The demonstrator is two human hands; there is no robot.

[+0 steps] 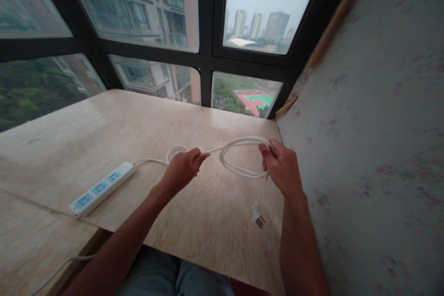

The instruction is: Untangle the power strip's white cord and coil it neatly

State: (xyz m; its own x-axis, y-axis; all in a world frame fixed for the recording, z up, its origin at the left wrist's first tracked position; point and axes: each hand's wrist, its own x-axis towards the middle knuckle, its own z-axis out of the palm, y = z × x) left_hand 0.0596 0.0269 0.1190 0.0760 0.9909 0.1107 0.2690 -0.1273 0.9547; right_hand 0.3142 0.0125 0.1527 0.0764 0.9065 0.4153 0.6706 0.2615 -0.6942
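A white power strip [101, 188] with blue sockets lies on the beige table [104, 134] at the left. Its white cord [239, 172] runs right and forms loops above the table. My left hand [182, 170] pinches the cord near a small loop. My right hand [281, 166] is closed on the larger coil of cord, held just above the table. The plug [257, 217] hangs down from that coil near the table's front edge.
A wall with faded floral paper [374, 148] stands close on the right. Dark-framed windows [208, 60] rise behind the table. Another white cable [58, 270] crosses the lower left table corner. My legs [176, 273] show below the table edge.
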